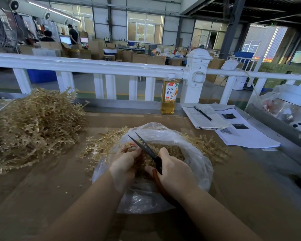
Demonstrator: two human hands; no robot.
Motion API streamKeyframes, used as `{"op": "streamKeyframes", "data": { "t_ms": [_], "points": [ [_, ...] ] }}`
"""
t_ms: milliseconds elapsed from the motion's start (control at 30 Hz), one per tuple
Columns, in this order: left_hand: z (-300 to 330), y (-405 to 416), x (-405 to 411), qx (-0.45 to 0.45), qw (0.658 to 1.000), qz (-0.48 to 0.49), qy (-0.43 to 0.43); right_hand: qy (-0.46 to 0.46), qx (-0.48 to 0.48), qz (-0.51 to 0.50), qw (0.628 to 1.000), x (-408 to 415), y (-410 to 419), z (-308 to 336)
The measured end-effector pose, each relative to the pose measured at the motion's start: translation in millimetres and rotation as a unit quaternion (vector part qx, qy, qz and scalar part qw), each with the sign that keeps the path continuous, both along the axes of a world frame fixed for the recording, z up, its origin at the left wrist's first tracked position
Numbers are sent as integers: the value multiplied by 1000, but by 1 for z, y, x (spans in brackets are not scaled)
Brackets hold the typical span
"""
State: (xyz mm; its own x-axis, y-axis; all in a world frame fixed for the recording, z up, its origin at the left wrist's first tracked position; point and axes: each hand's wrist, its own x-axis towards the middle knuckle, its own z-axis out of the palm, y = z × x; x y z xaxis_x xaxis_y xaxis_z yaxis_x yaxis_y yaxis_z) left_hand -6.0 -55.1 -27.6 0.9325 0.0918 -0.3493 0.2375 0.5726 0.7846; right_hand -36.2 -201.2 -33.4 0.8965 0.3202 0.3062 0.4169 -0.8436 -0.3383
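Note:
My right hand [174,173] grips black scissors [146,148] by their reddish-brown handle, the blades parted and pointing up-left. My left hand [127,160] pinches a small tan plastic sprig [131,144] just left of the blades. Both hands hover over an open clear plastic bag [195,164] holding cut tan pieces. More tan sprigs [101,145] lie around the bag on the brown cardboard-covered table [59,188].
A large heap of tan plastic branches [33,124] fills the left side. A bottle of amber drink [169,94] stands at the back. A notebook with a pen [203,113] and printed sheets [241,134] lie right. A white railing [94,66] borders the table's far side.

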Motion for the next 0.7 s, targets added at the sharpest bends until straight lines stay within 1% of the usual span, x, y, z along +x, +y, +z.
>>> {"op": "streamKeyframes", "data": {
  "t_ms": [333,567,700],
  "points": [
    [0,-2,1,-23,999,39,23,-25,-6,1,1000,-3,0,-2],
    [-1,1,1,-10,1000,9,16,-16,-1,10,1000,-2,0,-1],
    [-1,2,1,-18,1000,-4,10,-12,3,20,1000,-1,-1,2]
  ]
}}
